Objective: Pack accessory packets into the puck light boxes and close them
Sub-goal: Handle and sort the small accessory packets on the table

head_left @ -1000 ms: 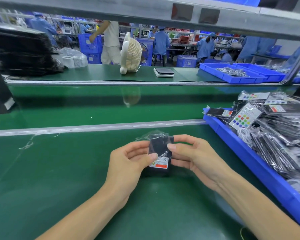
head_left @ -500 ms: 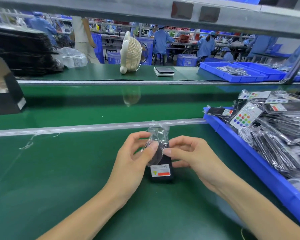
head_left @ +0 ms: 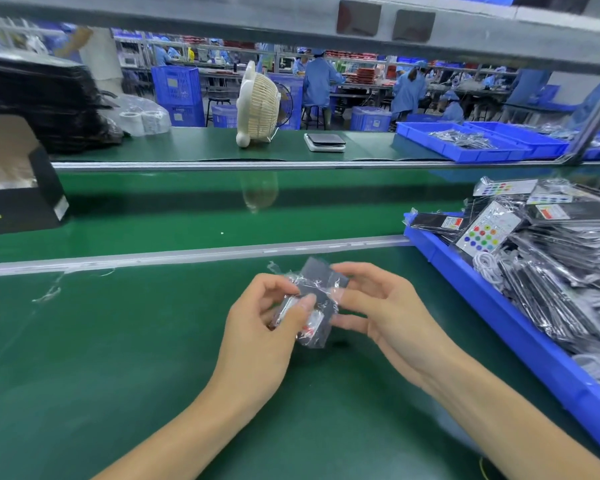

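Above the green bench mat, both my hands hold one accessory packet (head_left: 317,299): a small clear plastic bag with dark contents and a red-and-white label, now folded over on itself. My left hand (head_left: 260,327) pinches its left side between thumb and fingers. My right hand (head_left: 385,313) pinches its right edge with thumb and forefinger. An open black puck light box (head_left: 18,199) with a brown inside stands on the conveyor at the far left, partly cut off by the frame edge.
A blue bin (head_left: 492,306) on my right is heaped with several more bagged packets and colour-dot remote cards. A metal rail (head_left: 187,256) divides my mat from the conveyor belt. Beyond are a cream fan (head_left: 258,105), a small scale (head_left: 325,142), blue trays and stacked black trays.
The packet was held flat and upright between both hands; its top has since been folded down, and it is now crumpled and tilted. A black box has come into view at far left.
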### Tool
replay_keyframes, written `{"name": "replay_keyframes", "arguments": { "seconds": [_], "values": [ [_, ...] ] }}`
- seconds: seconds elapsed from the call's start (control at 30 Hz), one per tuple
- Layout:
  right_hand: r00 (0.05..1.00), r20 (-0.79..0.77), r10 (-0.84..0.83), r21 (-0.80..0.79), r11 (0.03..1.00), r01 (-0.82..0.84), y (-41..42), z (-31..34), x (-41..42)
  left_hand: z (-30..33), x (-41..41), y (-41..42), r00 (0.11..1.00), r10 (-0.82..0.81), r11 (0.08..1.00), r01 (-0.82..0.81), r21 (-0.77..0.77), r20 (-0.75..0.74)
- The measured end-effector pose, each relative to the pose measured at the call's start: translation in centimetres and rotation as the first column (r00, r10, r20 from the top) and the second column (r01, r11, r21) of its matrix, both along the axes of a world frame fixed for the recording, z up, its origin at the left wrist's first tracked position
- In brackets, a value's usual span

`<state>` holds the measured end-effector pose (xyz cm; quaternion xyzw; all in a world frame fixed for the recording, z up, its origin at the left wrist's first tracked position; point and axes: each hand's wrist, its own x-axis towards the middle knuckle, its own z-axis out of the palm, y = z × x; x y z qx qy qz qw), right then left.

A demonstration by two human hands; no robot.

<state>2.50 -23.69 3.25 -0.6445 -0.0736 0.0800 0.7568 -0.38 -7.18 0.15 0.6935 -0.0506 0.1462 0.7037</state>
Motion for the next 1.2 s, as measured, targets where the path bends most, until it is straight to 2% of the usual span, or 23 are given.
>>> {"name": "replay_keyframes", "arguments": {
  "seconds": [0.07,0.13,0.27,0.4,0.53,0.6,0.7,0.83,0.97,1.1,1.2],
  "values": [
    [0.996,0.049,0.074,-0.127,0.990,-0.068,-0.1,0.0,0.0,0.1,0.2,0.3,1.000,-0.028,0.999,0.028,-0.028,-0.002],
    [0.989,0.060,0.132,-0.178,0.977,-0.120,-0.4,0.2,0.0,0.3,0.3,0.5,0.991,-0.128,0.989,0.125,-0.082,-0.037],
    [0.956,0.014,0.292,-0.031,0.956,-0.292,-0.8,0.8,0.1,0.6,0.1,0.7,0.891,-0.433,0.893,0.403,-0.199,-0.137],
    [0.941,0.136,0.310,-0.244,0.931,-0.271,-1.4,1.1,0.3,0.6,0.1,1.1,0.803,-0.549,0.827,0.480,-0.293,-0.232],
    [0.923,0.112,0.369,-0.354,0.882,-0.310,-2.3,1.4,0.6,1.0,0.2,1.6,0.723,-0.624,0.777,0.536,-0.328,-0.296],
    [0.908,0.102,0.406,-0.390,0.856,-0.339,-2.5,1.3,0.7,1.1,0.1,1.6,0.705,-0.632,0.773,0.544,-0.327,-0.321],
    [0.919,0.139,0.368,-0.379,0.877,-0.294,-2.6,1.4,0.8,1.2,0.2,1.6,0.698,-0.632,0.773,0.530,-0.350,-0.338],
    [0.931,0.296,0.213,-0.457,0.887,-0.058,-2.5,1.6,0.9,1.7,0.4,1.9,0.715,-0.605,0.789,0.478,-0.386,-0.351],
    [0.840,0.503,0.205,-0.506,0.857,0.094,-2.1,1.2,0.8,1.7,0.9,2.1,0.767,-0.540,0.825,0.402,-0.397,-0.347],
    [0.819,0.509,0.267,-0.561,0.824,0.079,-2.1,0.8,0.7,1.3,1.4,2.2,0.847,-0.398,0.885,0.253,-0.389,-0.354],
    [0.858,0.459,0.230,-0.556,0.828,0.076,-2.3,1.0,0.7,1.2,1.4,2.1,0.894,-0.294,0.931,0.188,-0.312,-0.338]
  ]
}}
